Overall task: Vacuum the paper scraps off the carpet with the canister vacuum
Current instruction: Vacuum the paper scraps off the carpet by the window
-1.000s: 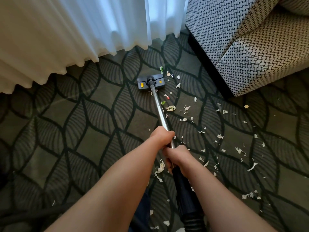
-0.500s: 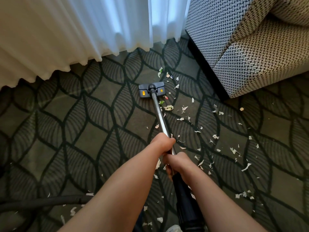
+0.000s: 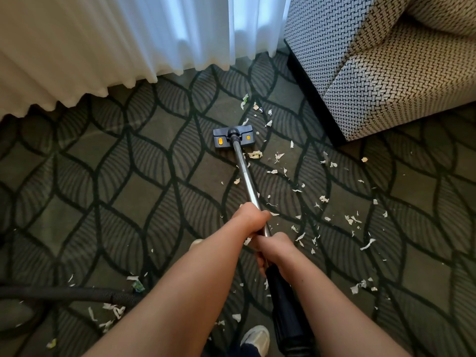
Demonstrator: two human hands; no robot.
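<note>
- Drawn back toward us since a second ago, the floor head [image 3: 234, 138] now sits short of the green-and-white bits near the curtain [image 3: 128, 34], which it was level with before. The crumpled scrap that lay well behind it is now just beside its near right corner.
- The small green and red bits that lay by the wand [image 3: 246, 176] behind the head no longer show.
- More of the hose [image 3: 64, 293] has come into view at lower left, and a shoe [image 3: 255, 338] now shows at the bottom edge.
- Our hands keep the same grip. The left hand [image 3: 253, 219] is wrapped round the metal wand farther along; the right hand [image 3: 277, 249] is wrapped round it just behind, touching the left, where the tube meets the black grip [image 3: 286, 305].
- The floor head lies flat on the carpet [image 3: 77, 176], apart from both the curtain hem and the armchair [image 3: 386, 73].
- Paper scraps [image 3: 323, 199] lie thickest to the right of the wand, spreading toward the armchair's dark base edge. A smaller cluster lies beside the hose.
- The curtain hem runs across the far left; the armchair's corner stands at far right.
- Left of the wand we have open patterned carpet up to the hem, and only the hose crosses the lower left.
</note>
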